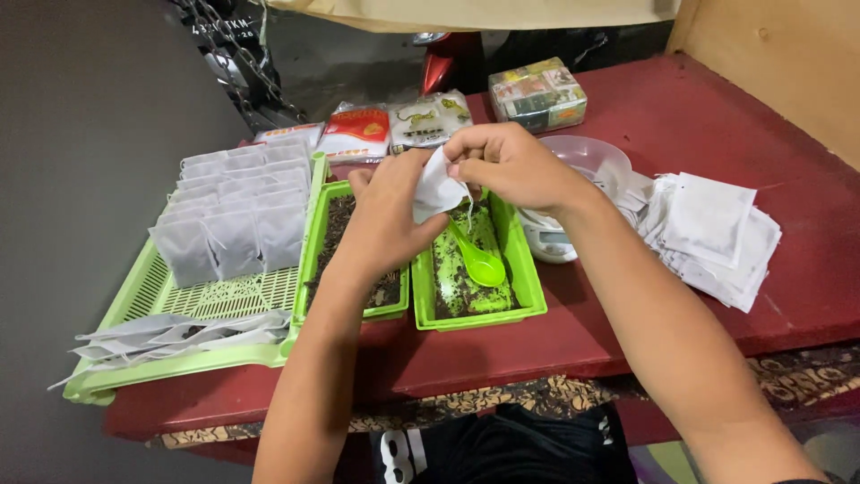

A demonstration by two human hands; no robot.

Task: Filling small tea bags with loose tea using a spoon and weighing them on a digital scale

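Observation:
My left hand (383, 215) and my right hand (512, 163) both grip a small white filter bag (436, 190), held above two green trays. The left green tray (313, 242) holds dark loose tea leaves and lies partly under my left hand. In the right green tray (520, 269) lies a green plastic spoon (479, 260) with tea crumbs around it. A thin string hangs from the bag toward the spoon.
A large light-green slotted tray (179, 309) at the left carries rows of filled white bags (235, 211) and flat bags at its front. A stack of empty white bags (712, 233) lies at the right. A clear bowl on a small scale (582, 170) sits behind; packets (394, 125) and a box (537, 92) at the back.

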